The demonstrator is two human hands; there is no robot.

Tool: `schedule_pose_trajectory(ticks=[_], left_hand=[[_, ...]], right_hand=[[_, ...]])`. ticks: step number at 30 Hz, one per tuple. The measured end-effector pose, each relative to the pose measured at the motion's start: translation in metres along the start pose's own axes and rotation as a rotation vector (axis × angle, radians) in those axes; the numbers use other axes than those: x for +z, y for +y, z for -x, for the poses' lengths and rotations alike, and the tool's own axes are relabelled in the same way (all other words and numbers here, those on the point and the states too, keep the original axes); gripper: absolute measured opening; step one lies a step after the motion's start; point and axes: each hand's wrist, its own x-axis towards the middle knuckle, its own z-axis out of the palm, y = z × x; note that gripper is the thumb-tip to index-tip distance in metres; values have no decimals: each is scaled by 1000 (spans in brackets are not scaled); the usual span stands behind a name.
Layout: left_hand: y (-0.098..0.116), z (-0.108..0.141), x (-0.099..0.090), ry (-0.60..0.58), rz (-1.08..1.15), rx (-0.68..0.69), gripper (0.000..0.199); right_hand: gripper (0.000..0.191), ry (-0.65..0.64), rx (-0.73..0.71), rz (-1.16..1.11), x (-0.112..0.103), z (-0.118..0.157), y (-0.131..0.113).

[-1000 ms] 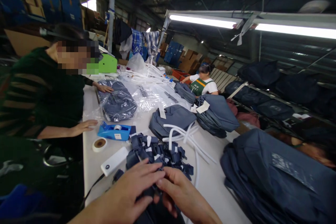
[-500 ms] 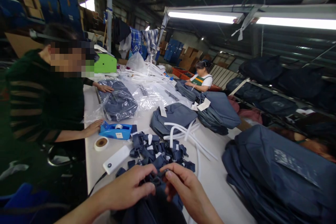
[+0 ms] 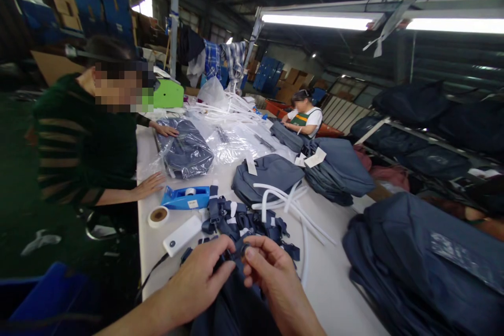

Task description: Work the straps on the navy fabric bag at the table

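Near the bottom middle, my left hand [image 3: 202, 273] is closed, thumb and forefinger pinching dark material at the top of a navy fabric bag [image 3: 232, 312]. My right hand [image 3: 271, 268] is closed too, its fingertips on a small dark clip [image 3: 244, 250] just right of the left fingers. The clip's exact shape is too small to tell. The bag hangs below both hands, partly hidden by them. Just beyond my fingers lies a heap of navy straps [image 3: 236, 220] with dark hooks and white pieces.
A blue tape dispenser [image 3: 185, 197], a tape roll [image 3: 158, 216] and a white power bank [image 3: 181, 236] lie left. White tubes [image 3: 291, 200] and navy bags [image 3: 268, 177] are beyond. More bags [image 3: 417, 257] are stacked right. A co-worker's hand [image 3: 150, 185] rests on the table; another person works farther back.
The view has swung slightly left, so the scene sits farther right. My hands stay close together at the bag, with the small dark clip still in the right fingertips.
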Motion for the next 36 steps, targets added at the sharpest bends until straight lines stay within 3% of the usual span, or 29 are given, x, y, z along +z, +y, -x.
schedule_pose_trajectory(ticks=[8,15,23,28,31,34,36], left_hand=[[-11,-3,0,-12,41,24,24],[-20,-2,-5,-139,477,-31,21],[-34,12,4,-119,627,-152,24],[-28,18,2,-26,512,-90,28],[-30,15,-5,71,322,-25,26],[-40,11,-12,152,90,2,25],[-48,10,-14,177,-42,27,26]], right_hand=[[54,-39,-98,90,-1,-5,18],[44,-124,-116,176,7,-4,16],[37,-234,-84,279,3,2,16],[38,-262,-70,273,2,2,18],[37,-228,-125,333,0,-2,24],[31,-168,-332,704,-7,-10,31],[33,-196,-385,1053,-11,-17,32]])
